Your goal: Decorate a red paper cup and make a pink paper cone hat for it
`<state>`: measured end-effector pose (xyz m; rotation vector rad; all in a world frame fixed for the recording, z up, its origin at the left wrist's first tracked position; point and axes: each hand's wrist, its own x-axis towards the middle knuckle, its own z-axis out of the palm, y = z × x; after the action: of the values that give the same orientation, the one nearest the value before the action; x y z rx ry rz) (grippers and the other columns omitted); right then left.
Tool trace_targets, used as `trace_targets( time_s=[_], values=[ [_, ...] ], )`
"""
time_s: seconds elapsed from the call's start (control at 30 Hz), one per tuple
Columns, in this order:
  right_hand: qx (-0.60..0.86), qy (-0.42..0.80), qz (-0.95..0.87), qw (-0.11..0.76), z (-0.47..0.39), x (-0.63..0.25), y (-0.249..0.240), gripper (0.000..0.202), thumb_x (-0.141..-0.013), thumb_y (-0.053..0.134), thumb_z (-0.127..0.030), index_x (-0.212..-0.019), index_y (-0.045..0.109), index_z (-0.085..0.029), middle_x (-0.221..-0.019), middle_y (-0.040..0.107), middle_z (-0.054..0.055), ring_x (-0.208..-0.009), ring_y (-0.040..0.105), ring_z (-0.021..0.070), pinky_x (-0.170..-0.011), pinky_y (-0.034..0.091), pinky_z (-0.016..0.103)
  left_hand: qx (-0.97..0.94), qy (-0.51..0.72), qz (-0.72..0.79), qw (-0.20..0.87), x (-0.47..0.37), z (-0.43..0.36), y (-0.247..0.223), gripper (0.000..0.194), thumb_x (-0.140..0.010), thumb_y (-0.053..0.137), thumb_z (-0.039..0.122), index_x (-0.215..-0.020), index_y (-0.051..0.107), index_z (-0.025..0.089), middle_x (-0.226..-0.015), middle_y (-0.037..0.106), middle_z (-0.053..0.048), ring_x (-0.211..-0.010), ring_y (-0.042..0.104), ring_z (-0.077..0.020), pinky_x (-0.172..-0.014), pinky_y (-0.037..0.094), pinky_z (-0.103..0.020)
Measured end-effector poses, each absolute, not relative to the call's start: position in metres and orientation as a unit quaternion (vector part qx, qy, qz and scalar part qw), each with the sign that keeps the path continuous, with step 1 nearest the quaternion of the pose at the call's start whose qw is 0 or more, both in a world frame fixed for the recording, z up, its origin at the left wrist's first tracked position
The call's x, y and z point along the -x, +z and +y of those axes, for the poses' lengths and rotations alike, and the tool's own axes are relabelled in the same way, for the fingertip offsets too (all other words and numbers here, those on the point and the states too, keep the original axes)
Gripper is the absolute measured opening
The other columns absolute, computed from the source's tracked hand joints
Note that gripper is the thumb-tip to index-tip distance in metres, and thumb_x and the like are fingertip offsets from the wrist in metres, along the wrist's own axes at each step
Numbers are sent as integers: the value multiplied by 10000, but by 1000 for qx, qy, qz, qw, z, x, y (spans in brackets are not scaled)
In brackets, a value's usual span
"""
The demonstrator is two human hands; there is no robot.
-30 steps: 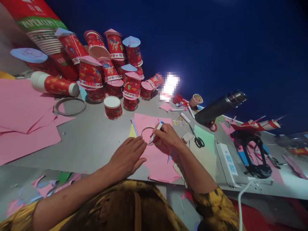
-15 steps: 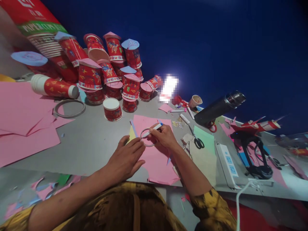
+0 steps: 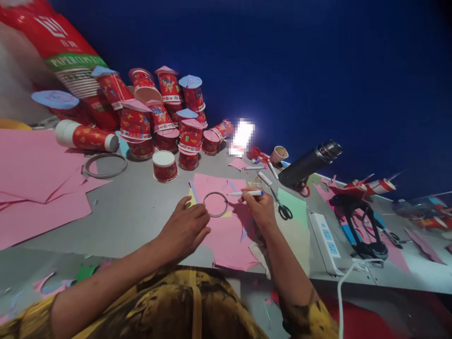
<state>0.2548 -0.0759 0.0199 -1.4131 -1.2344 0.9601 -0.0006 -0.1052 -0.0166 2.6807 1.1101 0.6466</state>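
Note:
A thin grey ring [image 3: 215,204] lies on pink paper [image 3: 229,249] in front of me. My left hand [image 3: 189,223] rests flat at its left side, fingers stretched, fingertips touching or just beside the rim; its thumb is spread away. Pinched in my right hand [image 3: 259,207] is a white marker pen [image 3: 245,193] with a blue end, held nearly level. Its tip points left at the ring's right edge. Bits of yellow and blue paper show beneath the pink sheet.
Red paper cups [image 3: 190,136] with paper tops stand stacked at back left, near a second ring [image 3: 106,165] and pink sheets [image 3: 31,183]. On the right are scissors [image 3: 284,212], a dark flask [image 3: 310,165], green paper [image 3: 293,205] and a power strip [image 3: 325,242].
My right hand with the marker has moved right, from over the ring to beside its right edge. The left hand stays at the ring's left. The view has shifted slightly.

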Motion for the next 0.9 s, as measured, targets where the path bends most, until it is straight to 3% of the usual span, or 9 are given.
trace_targets(
  time_s=[0.1,0.17,0.33,0.43,0.53,0.63,0.73,0.83,0.9],
  values=[
    [596,345,-510,515,-92,-280,19,349,-888,746,-498,-1012,791,-175,-740,771,36,-667,684,180,-663,559,307,-895,189,396,81,-10,-94,-4,180,-1037,573,234,-898,683,202,-939,718,-68,-949,680,-261,-1107,397,-548],
    [617,294,-532,501,-102,-292,14,321,-913,724,-470,-1040,794,-184,-874,810,66,-807,734,216,-774,589,349,-890,177,413,78,-18,-87,3,98,-996,649,269,-1004,702,187,-1044,730,-109,-997,673,-294,-1014,445,-513],
    [636,169,-650,380,-112,-311,-4,361,-900,709,-377,-1211,770,-205,-1229,775,128,-1169,716,297,-1067,561,466,-875,175,449,56,-36,-73,4,660,-888,773,340,-1480,555,145,-1460,655,-247,-1350,574,-427,-1057,427,-542],
    [664,104,-687,277,-110,-316,-10,437,-902,719,-311,-1317,729,-175,-1309,725,168,-1238,673,317,-1115,535,485,-864,146,472,95,-44,-67,3,758,-878,766,370,-1545,494,133,-1432,690,-243,-1354,589,-432,-1099,401,-553],
    [691,44,-693,201,-105,-313,-6,373,-926,721,-254,-1281,749,-142,-1403,683,216,-1304,626,360,-1165,480,521,-841,161,501,126,-37,-67,8,826,-859,769,428,-1566,484,110,-1407,701,-254,-1350,605,-452,-1131,396,-579],
    [695,27,-696,178,-97,-300,8,278,-985,673,-238,-1236,763,-161,-1428,689,195,-1339,610,346,-1163,460,477,-824,205,519,103,-5,-75,17,793,-860,759,458,-1548,518,147,-1401,706,-239,-1347,612,-473,-1141,411,-601],
    [705,115,-684,150,-84,-279,24,346,-1040,649,-358,-1339,700,-194,-1237,786,121,-1168,710,276,-998,518,373,-796,218,561,68,40,-88,21,657,-917,697,445,-1493,566,157,-1391,697,-244,-1350,603,-520,-1147,394,-697],
    [719,142,-674,96,-66,-260,31,517,-992,709,-550,-1354,671,-182,-1257,788,139,-1143,730,291,-906,505,350,-750,239,615,50,72,-102,21,530,-898,682,421,-1369,648,180,-1448,642,-264,-1454,487,-590,-1138,376,-792],
    [725,136,-672,65,-54,-252,30,551,-941,770,-529,-1348,663,-173,-1294,774,157,-1153,724,302,-872,484,340,-726,305,611,75,78,-113,21,455,-889,670,451,-1280,690,219,-1378,682,-223,-1401,548,-537,-1179,393,-744]
  ],
)
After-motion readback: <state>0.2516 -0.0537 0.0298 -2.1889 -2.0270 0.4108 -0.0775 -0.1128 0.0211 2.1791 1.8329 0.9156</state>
